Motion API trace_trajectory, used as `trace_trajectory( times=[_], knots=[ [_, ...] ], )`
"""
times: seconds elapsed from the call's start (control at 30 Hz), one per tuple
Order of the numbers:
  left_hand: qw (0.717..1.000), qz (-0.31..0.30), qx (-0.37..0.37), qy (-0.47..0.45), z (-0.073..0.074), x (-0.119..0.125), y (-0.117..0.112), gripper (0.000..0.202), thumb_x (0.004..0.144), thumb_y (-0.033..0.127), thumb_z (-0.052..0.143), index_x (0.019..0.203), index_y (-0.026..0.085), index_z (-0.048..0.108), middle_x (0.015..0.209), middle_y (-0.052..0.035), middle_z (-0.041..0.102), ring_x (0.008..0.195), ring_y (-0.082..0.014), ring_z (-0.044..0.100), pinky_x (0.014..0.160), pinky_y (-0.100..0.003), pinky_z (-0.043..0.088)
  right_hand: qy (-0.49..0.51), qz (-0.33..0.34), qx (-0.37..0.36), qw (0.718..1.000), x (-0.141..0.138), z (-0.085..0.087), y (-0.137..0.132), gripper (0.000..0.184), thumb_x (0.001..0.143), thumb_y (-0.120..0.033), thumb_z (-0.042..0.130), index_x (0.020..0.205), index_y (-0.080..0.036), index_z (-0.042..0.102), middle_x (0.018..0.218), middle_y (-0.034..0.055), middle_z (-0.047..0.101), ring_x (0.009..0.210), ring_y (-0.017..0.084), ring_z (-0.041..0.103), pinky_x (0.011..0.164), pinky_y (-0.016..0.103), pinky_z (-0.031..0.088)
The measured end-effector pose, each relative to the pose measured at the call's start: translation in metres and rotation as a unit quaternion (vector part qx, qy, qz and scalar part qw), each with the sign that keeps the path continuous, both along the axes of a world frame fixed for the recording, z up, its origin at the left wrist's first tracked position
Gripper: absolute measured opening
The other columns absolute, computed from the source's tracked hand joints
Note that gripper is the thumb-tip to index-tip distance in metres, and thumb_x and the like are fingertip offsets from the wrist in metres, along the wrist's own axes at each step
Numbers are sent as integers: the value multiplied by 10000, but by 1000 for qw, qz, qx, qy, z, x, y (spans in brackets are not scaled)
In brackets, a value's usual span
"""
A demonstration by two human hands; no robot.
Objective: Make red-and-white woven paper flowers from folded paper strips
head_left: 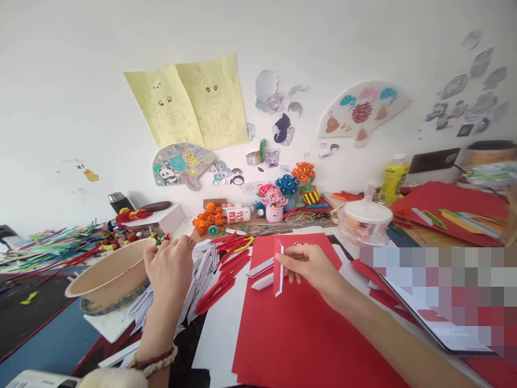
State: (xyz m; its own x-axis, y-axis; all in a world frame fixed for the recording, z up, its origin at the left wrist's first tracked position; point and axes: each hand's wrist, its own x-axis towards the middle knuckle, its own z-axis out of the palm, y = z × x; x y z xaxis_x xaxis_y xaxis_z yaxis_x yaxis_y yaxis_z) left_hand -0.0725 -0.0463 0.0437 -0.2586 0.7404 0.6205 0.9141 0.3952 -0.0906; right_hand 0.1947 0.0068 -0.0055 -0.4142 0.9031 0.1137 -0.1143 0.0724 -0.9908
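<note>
My right hand pinches a folded red-and-white paper strip and holds it upright over a large red paper sheet. Two more folded strips lie on the sheet just left of it. My left hand hovers over a heap of folded red and white paper pieces, its fingers curled together at the tips; what they hold, if anything, is hidden. A beaded bracelet sits on my left wrist.
A tan paper bowl stands left of my left hand. Behind are paper flowers in small pots, a clear lidded container, a yellow bottle, red sheets at right and coloured sticks at left. Drawings hang on the wall.
</note>
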Motion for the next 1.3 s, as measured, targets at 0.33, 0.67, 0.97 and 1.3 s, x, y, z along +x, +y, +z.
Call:
trace_trajectory(
  times=[0.33,0.67,0.97,1.3],
  knots=[
    [560,-334,88,-753,-18,107,11,363,737,478,701,880,144,695,758,-41,678,606,-98,556,557,-207,433,14,66,21,998,-10,4,-11,422,678,-565,723,602,-167,603,533,-13,581,448,123,550,438,241,414],
    [460,-366,21,-809,-29,135,3,365,857,466,581,1077,189,669,1090,-98,653,565,-112,593,506,-278,488,34,48,46,997,-13,-1,-12,358,702,-496,741,624,-164,630,527,-12,592,463,130,555,472,251,449],
    [521,-382,-2,-764,-32,137,0,445,865,458,566,1144,123,654,987,-134,686,563,-112,544,516,-242,429,47,63,63,995,-9,0,-8,350,715,-488,739,726,-143,681,566,-8,603,491,120,547,473,236,442],
    [797,-435,-79,-411,-24,124,-6,331,969,277,382,1144,204,654,741,4,656,645,-130,561,627,-211,428,64,3,62,996,-1,5,-2,332,715,-466,746,761,-144,681,584,2,629,525,131,581,490,233,463]
  ],
)
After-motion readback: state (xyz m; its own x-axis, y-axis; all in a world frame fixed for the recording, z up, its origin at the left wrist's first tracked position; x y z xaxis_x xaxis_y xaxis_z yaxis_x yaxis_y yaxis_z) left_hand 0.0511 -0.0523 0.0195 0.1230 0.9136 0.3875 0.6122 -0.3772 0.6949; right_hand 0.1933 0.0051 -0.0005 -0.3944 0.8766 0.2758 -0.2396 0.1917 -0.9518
